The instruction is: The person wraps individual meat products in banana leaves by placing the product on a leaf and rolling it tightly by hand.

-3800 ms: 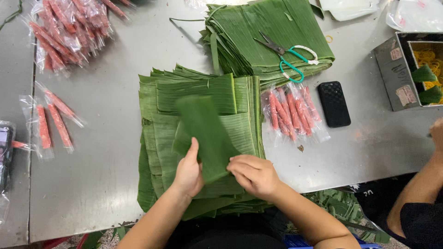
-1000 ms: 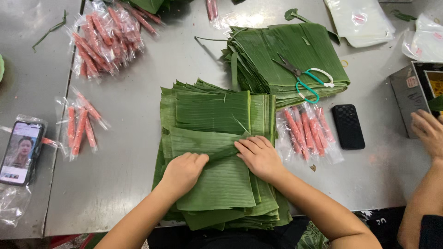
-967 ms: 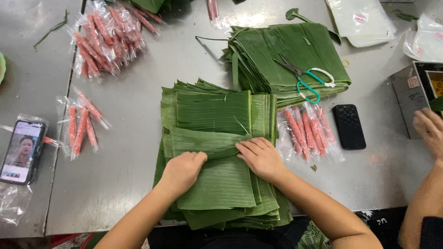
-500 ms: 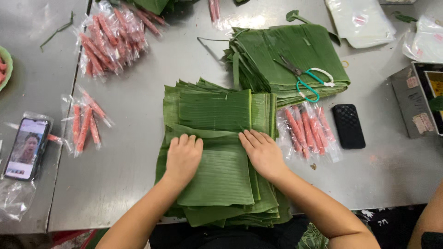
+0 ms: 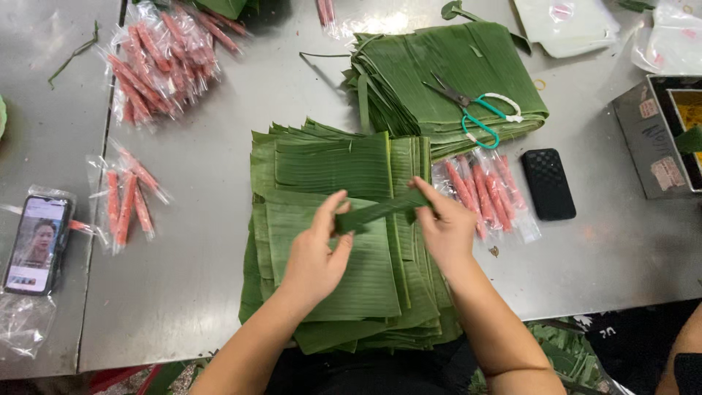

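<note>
Both hands pinch one narrow folded strip of leaf [image 5: 380, 211] above the leaf pile [image 5: 329, 292]: left hand [image 5: 316, 256] at its lower left end, right hand [image 5: 446, 227] at its upper right end. The pile lies at the near edge of the grey metal desk [image 5: 197, 278]. Clear packets of red sticks [image 5: 486, 192] lie just right of the pile, beside a black phone [image 5: 548, 184]. More such packets [image 5: 157, 66] sit far left. Green-handled scissors [image 5: 475, 113] rest on a second leaf stack [image 5: 446, 80]. A lit phone [image 5: 36, 245] lies at left.
</note>
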